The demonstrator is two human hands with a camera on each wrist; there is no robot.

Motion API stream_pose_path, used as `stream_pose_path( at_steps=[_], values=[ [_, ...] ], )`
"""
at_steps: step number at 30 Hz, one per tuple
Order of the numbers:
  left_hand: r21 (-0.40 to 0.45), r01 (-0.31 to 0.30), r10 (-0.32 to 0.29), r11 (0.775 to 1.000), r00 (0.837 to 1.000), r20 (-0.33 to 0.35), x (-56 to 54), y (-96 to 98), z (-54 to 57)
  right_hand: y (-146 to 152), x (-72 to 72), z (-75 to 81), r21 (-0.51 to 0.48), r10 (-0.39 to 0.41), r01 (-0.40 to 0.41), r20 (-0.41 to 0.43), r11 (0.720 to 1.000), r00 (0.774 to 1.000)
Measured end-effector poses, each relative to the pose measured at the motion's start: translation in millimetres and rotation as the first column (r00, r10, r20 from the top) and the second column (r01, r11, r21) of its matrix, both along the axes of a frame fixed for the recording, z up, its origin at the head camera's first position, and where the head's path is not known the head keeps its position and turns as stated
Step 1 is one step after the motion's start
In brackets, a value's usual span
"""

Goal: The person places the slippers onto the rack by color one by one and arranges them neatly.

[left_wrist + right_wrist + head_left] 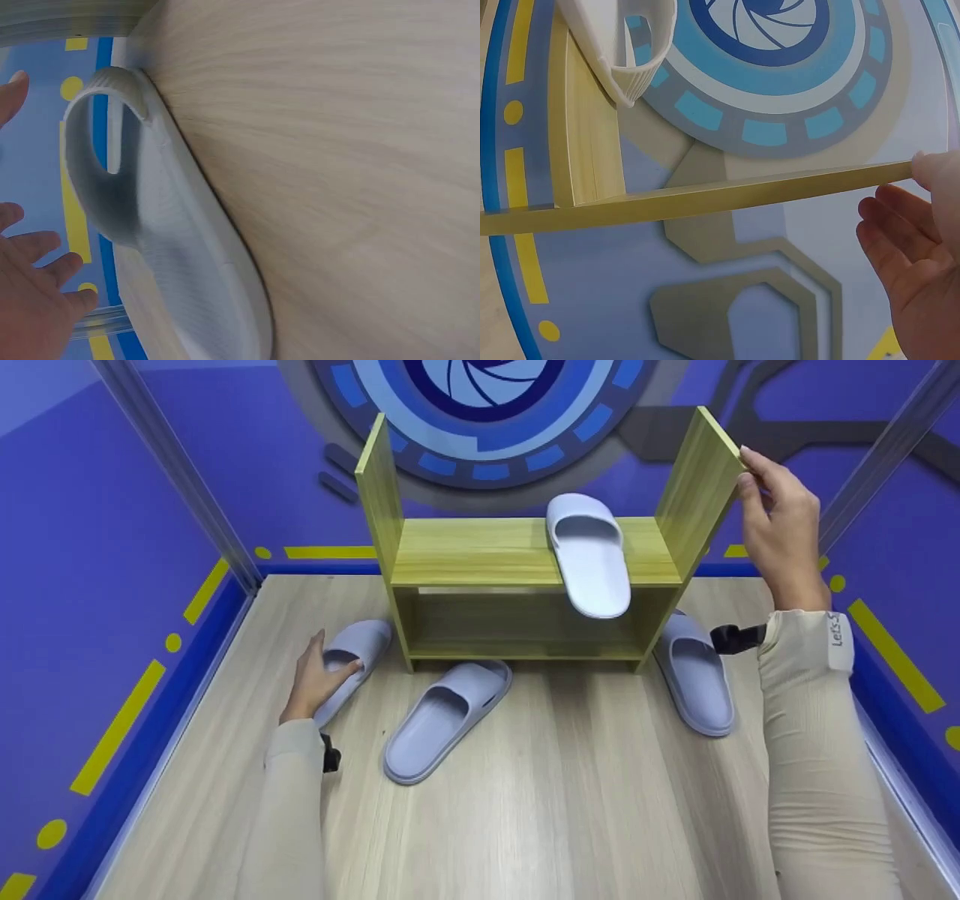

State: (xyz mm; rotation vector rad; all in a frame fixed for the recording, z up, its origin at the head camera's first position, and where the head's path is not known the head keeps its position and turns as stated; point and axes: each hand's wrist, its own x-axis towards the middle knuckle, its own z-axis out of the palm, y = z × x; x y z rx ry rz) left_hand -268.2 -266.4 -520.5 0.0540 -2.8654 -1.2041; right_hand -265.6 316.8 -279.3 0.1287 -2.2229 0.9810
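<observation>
My left hand point(322, 676) is over the far-left grey slipper point(364, 641), thumb and fingers spread. In the left wrist view the same slipper point(180, 225) lies on its sole beside the parted fingers point(49, 262). Up at the right, my right hand point(784, 514) holds the upper front edge of the side panel point(701, 487) of a wooden shoe rack point(472, 551). The right wrist view has the thumb at the panel's edge and the other fingers point(900, 232) bent along its outer side. One pale slipper point(596, 577) rests on the rack's upper shelf, heel jutting over the front.
Another grey slipper point(427, 735) lies angled on the wood-grain floor point(525, 810), its toe by the rack's front left. A further one point(701, 686) is beside the rack's right foot, near my right sleeve point(817, 750). Blue patterned walls point(97, 547) enclose the sides and back.
</observation>
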Motion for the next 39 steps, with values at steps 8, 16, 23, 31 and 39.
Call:
stream_pose_path(
  at_steps=[8, 16, 23, 31, 39],
  values=[
    [-0.049, -0.017, 0.019, 0.999, 1.000, 0.023, 0.7, 4.8, -13.4, 1, -1.5, 0.0, -0.011, -0.035, 0.035, -0.007, 0.999, 0.999],
    [-0.078, -0.039, 0.043, 0.996, 0.998, 0.049, -0.1, 5.1, -22.6, 1, -1.2, 2.8, -0.031, -0.048, 0.049, 0.025, 0.998, 0.999],
    [-0.086, -0.062, 0.067, 0.994, 0.996, 0.057, 2.4, 4.3, -26.5, 2, -4.8, 2.6, -0.105, -0.039, 0.044, 0.054, 0.994, 0.998],
    [-0.110, -0.093, 0.098, 0.990, 0.994, 0.042, 4.3, 3.4, -32.1, 0, -6.5, 2.4, -0.191, 0.018, -0.006, 0.060, 0.982, 0.998],
    [-0.118, -0.120, 0.127, 0.986, 0.991, 0.051, 3.9, 1.8, -35.9, 2, -7.7, -0.3, -0.232, 0.034, -0.019, 0.061, 0.972, 0.998]
  ],
)
